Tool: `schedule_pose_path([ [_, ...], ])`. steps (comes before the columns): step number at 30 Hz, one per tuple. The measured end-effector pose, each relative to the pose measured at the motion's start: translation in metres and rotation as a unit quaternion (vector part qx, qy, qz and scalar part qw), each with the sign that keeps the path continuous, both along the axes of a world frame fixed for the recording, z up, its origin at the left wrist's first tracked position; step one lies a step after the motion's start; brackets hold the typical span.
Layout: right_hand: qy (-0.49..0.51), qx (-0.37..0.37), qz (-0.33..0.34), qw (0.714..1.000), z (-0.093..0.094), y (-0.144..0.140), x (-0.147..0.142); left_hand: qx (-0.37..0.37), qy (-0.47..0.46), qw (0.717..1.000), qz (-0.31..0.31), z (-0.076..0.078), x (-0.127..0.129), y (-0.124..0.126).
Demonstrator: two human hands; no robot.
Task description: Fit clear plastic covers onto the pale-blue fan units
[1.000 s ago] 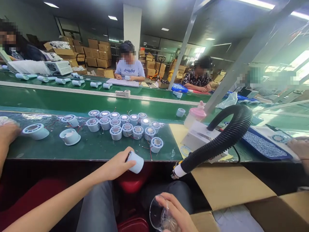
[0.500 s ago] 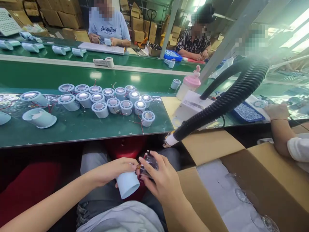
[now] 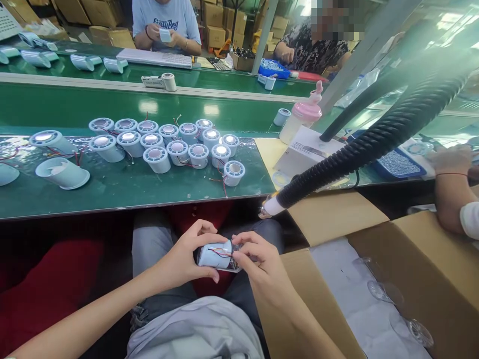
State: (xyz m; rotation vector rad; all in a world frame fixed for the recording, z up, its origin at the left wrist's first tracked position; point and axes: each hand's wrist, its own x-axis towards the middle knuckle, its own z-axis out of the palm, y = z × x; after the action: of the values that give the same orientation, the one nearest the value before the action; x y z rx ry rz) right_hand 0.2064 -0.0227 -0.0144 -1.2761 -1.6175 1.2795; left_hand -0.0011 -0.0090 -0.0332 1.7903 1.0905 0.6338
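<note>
Above my lap, a light-blue plastic cylinder (image 3: 214,255) lies on its side with thin red and dark wires along it. My left hand (image 3: 189,254) is closed round its left end, thumb below and fingers above. At the right end, a clear plastic cup-like part (image 3: 235,264) is pinched by the fingertips of my right hand (image 3: 258,257). The clear part seems to reach around the cylinder; how far cannot be made out. On the bench edge ahead, several similar light-blue cylinders (image 3: 157,158) stand grouped, with ring-shaped tops and loose wires.
A black flexible hose (image 3: 337,159) slants down to the right of my hands. Below it an open cardboard box (image 3: 299,299) holds clear plastic parts (image 3: 385,292). A pink-topped bottle (image 3: 301,119) stands behind a white box (image 3: 305,149). Co-workers sit across the green bench (image 3: 123,199) and at right.
The light-blue cylinder has turned from upright to lying sideways, and the clear part is now against or around it. My hands have come together around both. The view has shifted slightly.
</note>
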Motion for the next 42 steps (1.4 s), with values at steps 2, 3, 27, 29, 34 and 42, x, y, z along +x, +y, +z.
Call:
schedule_pose_path([
  [2, 0.042, -0.034, -0.03, 0.998, -0.001, 0.001, 0.001, 0.001, 0.016, 1.0, -0.022, -0.001, -0.001, 0.0],
  [3, 0.061, -0.051, -0.045, 0.996, -0.002, 0.002, 0.001, -0.009, 0.014, 0.999, -0.032, 0.0, -0.001, 0.0],
  [27, 0.002, 0.089, 0.066, 0.994, -0.009, -0.011, 0.025, -0.172, -0.181, 0.967, -0.05, 0.016, 0.001, -0.009],
  [29, 0.025, 0.05, 0.065, 0.996, -0.008, -0.013, 0.025, -0.157, -0.17, 0.971, -0.058, 0.016, -0.001, -0.01],
  [34, 0.079, -0.011, 0.065, 0.995, -0.006, -0.014, 0.024, -0.124, -0.137, 0.981, -0.064, 0.015, -0.004, -0.011],
  [42, 0.119, -0.079, 0.074, 0.987, -0.002, -0.012, 0.023, -0.132, -0.134, 0.98, -0.065, 0.017, -0.006, -0.014],
])
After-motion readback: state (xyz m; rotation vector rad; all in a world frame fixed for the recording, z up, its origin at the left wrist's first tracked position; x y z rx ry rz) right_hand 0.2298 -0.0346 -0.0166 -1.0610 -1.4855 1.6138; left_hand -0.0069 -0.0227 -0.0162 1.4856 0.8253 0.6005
